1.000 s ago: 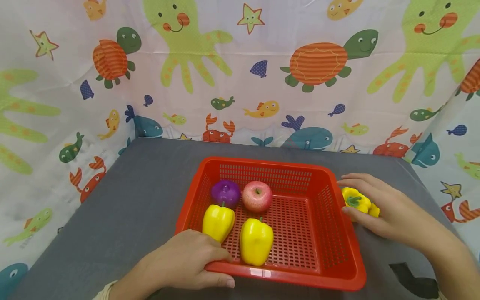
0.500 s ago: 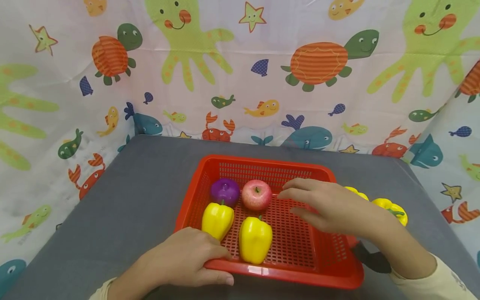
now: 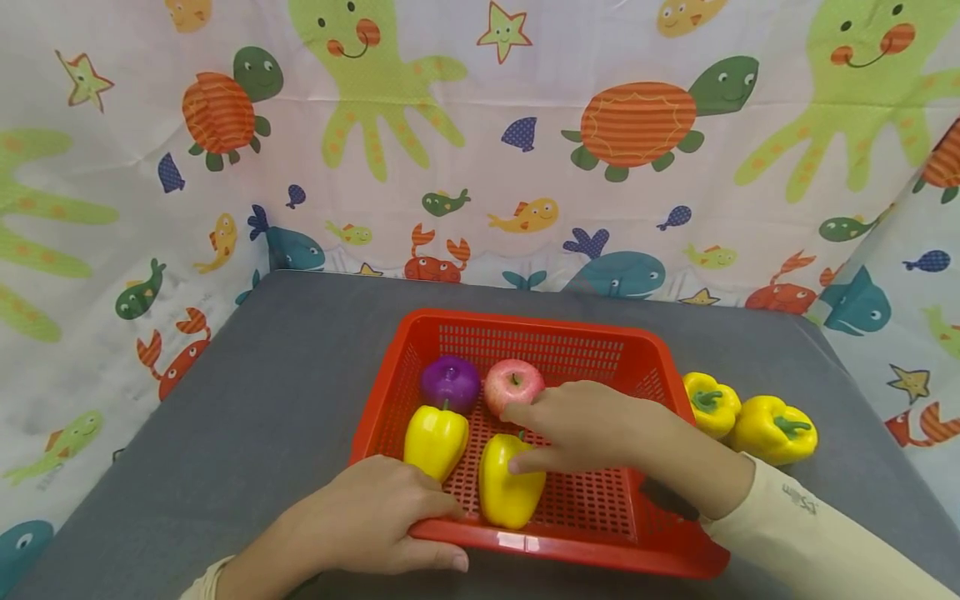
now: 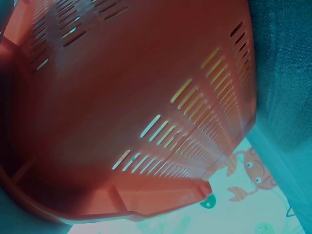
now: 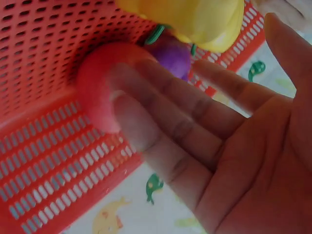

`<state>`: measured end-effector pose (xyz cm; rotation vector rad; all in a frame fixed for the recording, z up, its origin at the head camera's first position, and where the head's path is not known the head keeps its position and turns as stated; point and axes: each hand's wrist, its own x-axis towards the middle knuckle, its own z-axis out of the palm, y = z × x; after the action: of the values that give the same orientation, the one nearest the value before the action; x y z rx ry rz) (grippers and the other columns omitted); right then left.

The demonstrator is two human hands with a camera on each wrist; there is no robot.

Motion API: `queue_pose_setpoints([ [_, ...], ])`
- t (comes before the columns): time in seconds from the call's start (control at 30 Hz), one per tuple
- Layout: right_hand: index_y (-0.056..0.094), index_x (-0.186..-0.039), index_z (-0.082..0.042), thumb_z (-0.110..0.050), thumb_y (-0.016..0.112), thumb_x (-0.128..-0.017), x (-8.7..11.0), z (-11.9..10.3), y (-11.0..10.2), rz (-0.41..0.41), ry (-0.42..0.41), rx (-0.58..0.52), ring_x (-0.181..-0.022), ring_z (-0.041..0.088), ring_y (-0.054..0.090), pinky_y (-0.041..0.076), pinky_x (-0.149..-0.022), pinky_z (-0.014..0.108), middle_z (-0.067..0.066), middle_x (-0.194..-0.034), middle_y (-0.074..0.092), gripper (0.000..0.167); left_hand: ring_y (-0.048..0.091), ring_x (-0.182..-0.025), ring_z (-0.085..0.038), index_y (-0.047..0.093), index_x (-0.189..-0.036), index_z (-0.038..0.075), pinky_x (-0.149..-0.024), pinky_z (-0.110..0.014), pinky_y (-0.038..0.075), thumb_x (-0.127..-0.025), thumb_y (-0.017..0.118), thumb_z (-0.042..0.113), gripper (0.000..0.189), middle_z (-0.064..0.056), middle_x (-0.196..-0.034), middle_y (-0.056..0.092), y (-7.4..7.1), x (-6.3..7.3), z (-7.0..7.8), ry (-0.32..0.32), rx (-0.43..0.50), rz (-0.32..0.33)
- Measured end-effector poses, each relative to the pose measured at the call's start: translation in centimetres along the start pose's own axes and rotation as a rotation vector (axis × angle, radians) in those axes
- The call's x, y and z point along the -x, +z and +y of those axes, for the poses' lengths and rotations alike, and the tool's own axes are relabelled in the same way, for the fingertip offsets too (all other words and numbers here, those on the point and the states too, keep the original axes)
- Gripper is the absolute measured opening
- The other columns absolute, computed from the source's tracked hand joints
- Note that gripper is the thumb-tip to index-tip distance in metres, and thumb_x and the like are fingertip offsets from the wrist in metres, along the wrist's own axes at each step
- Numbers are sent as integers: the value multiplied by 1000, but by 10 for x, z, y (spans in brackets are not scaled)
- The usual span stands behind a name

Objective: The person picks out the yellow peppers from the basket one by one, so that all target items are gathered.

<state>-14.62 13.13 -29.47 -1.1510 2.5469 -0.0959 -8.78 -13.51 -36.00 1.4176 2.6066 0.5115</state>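
My left hand [image 3: 367, 517] grips the front left rim of a red plastic basket [image 3: 525, 318], thumb outside and fingers over the edge. The left wrist view shows the basket's slotted outer wall [image 4: 112, 97]. Over the basket's middle, my right hand [image 3: 581, 425] reaches toward a pink-red apple [image 3: 510, 379]. In the right wrist view its fingers are extended, overlapping the apple [image 5: 97, 83]; contact is unclear. Its thumb lies over a yellow bell pepper [image 3: 504, 500]. Another yellow bell pepper [image 3: 435, 437] and a round, glossy purple piece [image 3: 450, 383] lie at the basket's left.
Two yellow bell peppers [image 3: 772, 432] sit side by side on the grey tabletop [image 3: 300, 367], just right of the basket. A curtain [image 3: 480, 175] printed with sea animals encloses the table at the back and sides.
My right hand has moved left, from a yellow bell pepper outside the basket to above the basket near the apple. The left hand stays on the rim.
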Motion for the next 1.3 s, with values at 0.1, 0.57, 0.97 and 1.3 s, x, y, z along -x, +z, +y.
queue_pose_setpoints([
  [0.1,63,-105,-20,-57,66,-91,-11,-6,5,-17,9,29,-61,10,50,46,-63,33,-12,-70,50,39,53,-74,11,75,-109,31,-66,-17,46,-93,48,70,50,26,-91,64,0,0,0,-5,0,-5],
  [0.57,67,-120,-32,-24,80,-85,-20,-15,17,-96,-242,11,-76,7,51,48,-69,24,-13,-90,56,38,54,-74,11,74,-105,31,-67,-16,46,-94,47,70,49,26,-89,63,2,-1,1,25,-20,19],
  [0.97,57,-134,-22,-23,84,-82,-12,-25,26,-63,-272,146,-113,14,54,49,-95,33,-6,-129,55,58,54,-74,10,74,-102,30,-66,-17,46,-95,47,69,47,25,-87,63,1,-1,-1,27,-30,21],
  [1.3,56,-130,-16,-42,78,-85,-23,-26,34,-50,-162,195,-85,12,56,52,-75,29,-3,-98,57,57,56,-76,9,75,-106,29,-68,-20,48,-94,46,70,51,24,-91,66,0,0,-1,5,-20,2],
])
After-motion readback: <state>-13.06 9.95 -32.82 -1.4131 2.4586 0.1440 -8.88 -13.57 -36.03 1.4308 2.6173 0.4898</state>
